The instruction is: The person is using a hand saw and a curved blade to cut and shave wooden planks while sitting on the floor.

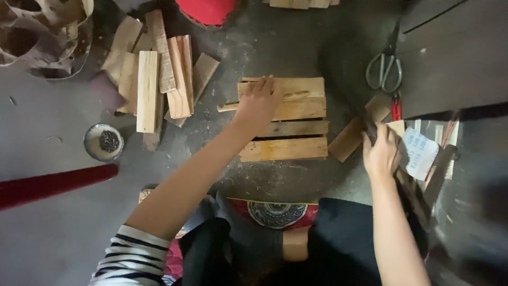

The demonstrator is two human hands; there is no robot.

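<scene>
We see a small slatted wooden frame [286, 119] lying flat on the grey concrete floor [63, 233], just ahead of the seated person's knees. Its four pale slats run left to right across the view, so each slat's long axis is crosswise to the person, while the stack of slats runs away from them. The wood is light yellow-brown and rough-sawn, with dark gaps between the lower slats. A thin wooden strip [228, 107] sticks out past the frame's left edge near the top, pointing left.

The left hand [257, 101] lies palm down on the upper left part of the frame, fingers stretched forward and loosely together, pressing on the slats and the strip; we cannot tell whether it grips anything. The right hand [381, 151] is well to the right of the frame, closed around a dark tool [410, 190] whose long body runs down and to the right; its blur hides what kind it is.

Just beside that hand lie a short wood offcut [346, 140] tilted towards the upper right, and a white printed paper slip [420, 153]. Grey-handled scissors [384, 71] lie farther up. To the upper left sits a loose pile of wood pieces [153, 79], mostly pointing away from the person, with a small bowl [103, 142] and a red pole [53, 185] nearby.
</scene>
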